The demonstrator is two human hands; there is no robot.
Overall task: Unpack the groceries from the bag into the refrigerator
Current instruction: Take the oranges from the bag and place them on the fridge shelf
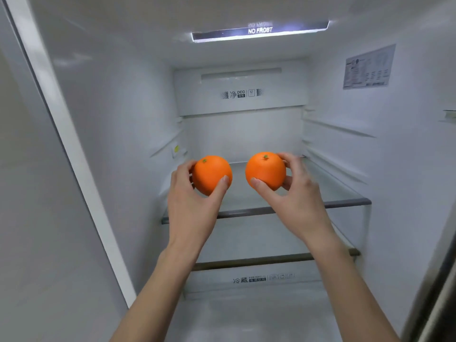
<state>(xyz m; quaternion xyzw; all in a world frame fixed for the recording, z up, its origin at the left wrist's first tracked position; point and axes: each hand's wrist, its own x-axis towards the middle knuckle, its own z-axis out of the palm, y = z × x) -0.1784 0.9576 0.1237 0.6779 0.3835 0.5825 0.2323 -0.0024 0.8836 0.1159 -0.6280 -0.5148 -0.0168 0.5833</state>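
Nearest to the camera, both forearms reach into the open refrigerator (103, 114). The left hand (190, 206) has its grip closed around one orange (211, 174), thumb in front and fingers behind it. The right hand (299, 196) holds the second orange (266, 170) in the same way. Both fruits are in the air above the upper glass shelf (345, 202), near each other but not touching, and they are not yet put down.

I judge the task to be at an early or middle stage: no groceries lie on any shelf that I can see, and the bag is not in view, so I cannot tell how much is left in it.

Below is a lower shelf (271, 260) and a drawer front with printed characters. Further back are the rear panel (241, 93) with a DEO mark, a paper label (369, 67) on the right wall, and the ceiling light (259, 32). Nothing seems to block the shelf.
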